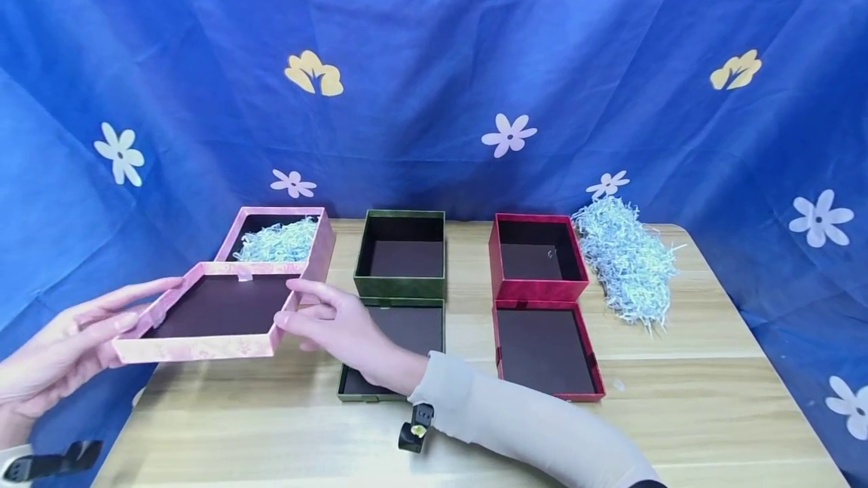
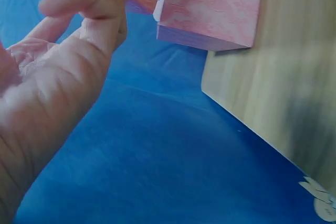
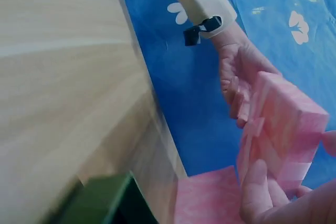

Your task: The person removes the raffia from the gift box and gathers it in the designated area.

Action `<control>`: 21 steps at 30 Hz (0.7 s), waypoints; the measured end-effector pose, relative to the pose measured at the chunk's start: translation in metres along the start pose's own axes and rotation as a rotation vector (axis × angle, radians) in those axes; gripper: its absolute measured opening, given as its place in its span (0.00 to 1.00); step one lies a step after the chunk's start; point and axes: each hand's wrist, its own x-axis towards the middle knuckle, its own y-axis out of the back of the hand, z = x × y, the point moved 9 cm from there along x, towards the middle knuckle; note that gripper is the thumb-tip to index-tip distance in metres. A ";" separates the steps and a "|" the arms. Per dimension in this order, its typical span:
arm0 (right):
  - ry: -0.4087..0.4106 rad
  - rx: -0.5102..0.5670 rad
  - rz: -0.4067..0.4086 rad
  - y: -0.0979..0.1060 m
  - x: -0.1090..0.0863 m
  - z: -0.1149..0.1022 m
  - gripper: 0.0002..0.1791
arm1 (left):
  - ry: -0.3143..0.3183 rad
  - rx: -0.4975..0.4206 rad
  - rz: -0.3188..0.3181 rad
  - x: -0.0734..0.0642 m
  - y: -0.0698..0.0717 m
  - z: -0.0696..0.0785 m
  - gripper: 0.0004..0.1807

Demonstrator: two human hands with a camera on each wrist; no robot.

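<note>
A pink lid [image 1: 197, 349] with a dark lining hangs above the left part of the table, its inside facing up. My left hand [image 1: 74, 349] grips its left wall between thumb and fingers. On the opposite side my right hand [image 1: 349, 330] pinches the right wall; the right wrist view shows thumb and fingers on the lid's pink outside [image 3: 281, 129]. Just behind the lid stands a pink box [image 1: 322, 247], partly covered by it, with pale blue shredded paper [image 1: 279, 241] inside. In the left wrist view the left fingertips are cut off at the top.
A dark green box [image 1: 400, 287] stands mid-table, its lid [image 1: 414, 326] in front, under my right forearm. Right of it are a red box [image 1: 539, 291] and its red lid [image 1: 545, 349]. A heap of blue shredded paper [image 1: 627, 258] lies at the far right. Blue cloth [image 1: 420, 96] hangs behind.
</note>
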 end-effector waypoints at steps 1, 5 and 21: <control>-0.012 0.013 0.004 0.000 -0.001 0.003 0.31 | -0.007 0.034 0.007 -0.002 0.001 -0.003 0.36; -0.062 0.091 0.019 -0.004 -0.005 0.017 0.33 | 0.002 0.223 0.054 -0.013 0.007 -0.016 0.37; -0.103 0.070 0.107 -0.014 -0.012 0.056 0.37 | 0.176 0.476 0.065 -0.035 0.022 -0.062 0.43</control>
